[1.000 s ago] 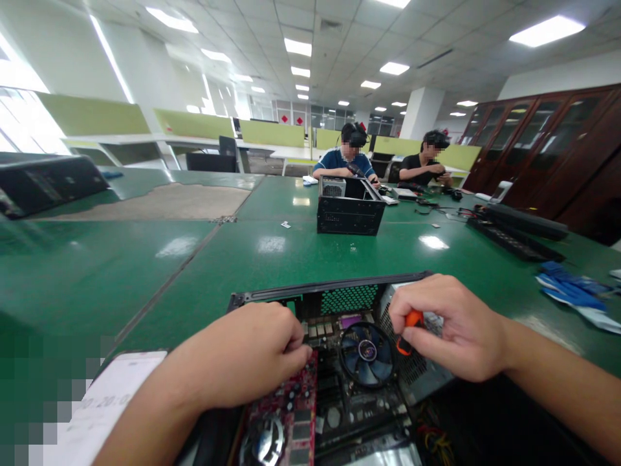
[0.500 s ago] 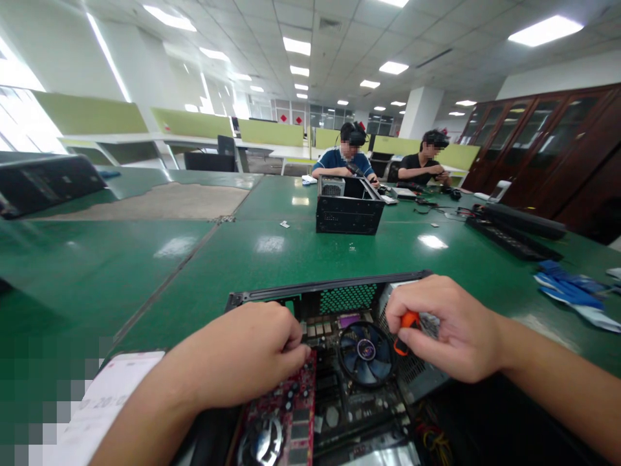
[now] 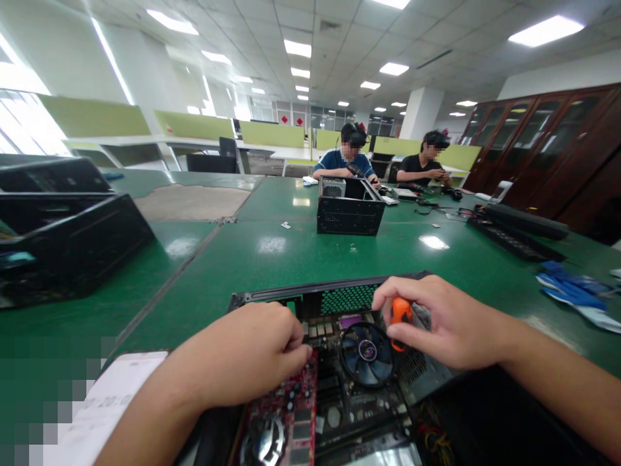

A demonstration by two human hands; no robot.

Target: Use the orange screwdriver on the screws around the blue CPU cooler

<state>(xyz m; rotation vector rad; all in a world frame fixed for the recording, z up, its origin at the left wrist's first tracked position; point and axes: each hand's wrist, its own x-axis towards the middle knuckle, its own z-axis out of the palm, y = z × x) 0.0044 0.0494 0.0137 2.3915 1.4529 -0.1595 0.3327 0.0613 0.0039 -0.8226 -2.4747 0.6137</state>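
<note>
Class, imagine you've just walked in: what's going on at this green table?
Someone has both hands inside an open computer case. Their left grip is at a red circuit board; their right grip holds an orange-and-black tool beside a round fan. Across the table, two people are busy with their hands, near another case.

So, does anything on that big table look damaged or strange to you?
Yes: beyond the open computer case, toward the left, the green tabletop has a large beige patch with a ragged edge, as if its surface had come away. I can't tell the cause.
</note>
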